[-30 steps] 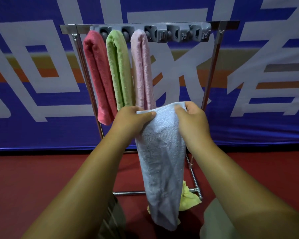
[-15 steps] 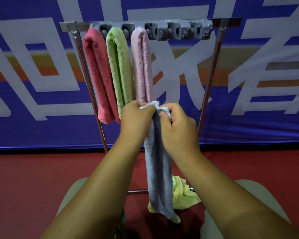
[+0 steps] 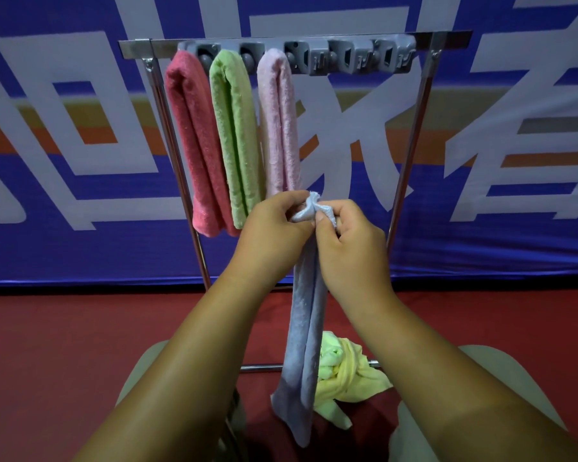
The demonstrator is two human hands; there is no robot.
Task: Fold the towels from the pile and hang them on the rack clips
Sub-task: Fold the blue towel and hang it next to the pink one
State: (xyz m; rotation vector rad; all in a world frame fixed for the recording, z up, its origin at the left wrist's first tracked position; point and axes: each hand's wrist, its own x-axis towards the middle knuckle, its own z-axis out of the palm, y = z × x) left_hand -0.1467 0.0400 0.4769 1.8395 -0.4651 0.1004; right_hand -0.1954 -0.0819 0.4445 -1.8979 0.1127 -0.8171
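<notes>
Grey towel (image 3: 305,311): left hand (image 3: 274,233) and right hand (image 3: 351,248) pinch its gathered top.
Free clip (image 3: 311,60): probably wants a tight, even bunch.

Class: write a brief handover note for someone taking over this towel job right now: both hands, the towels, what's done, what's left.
Left hand and right hand both pinch the top of the folded blue towel, hanging before the rack.
Done: red towel, green towel and pink towel hang from the left clips.
Left: hang the blue towel on a free clip, then fold and hang the yellow towel on the floor.
</notes>
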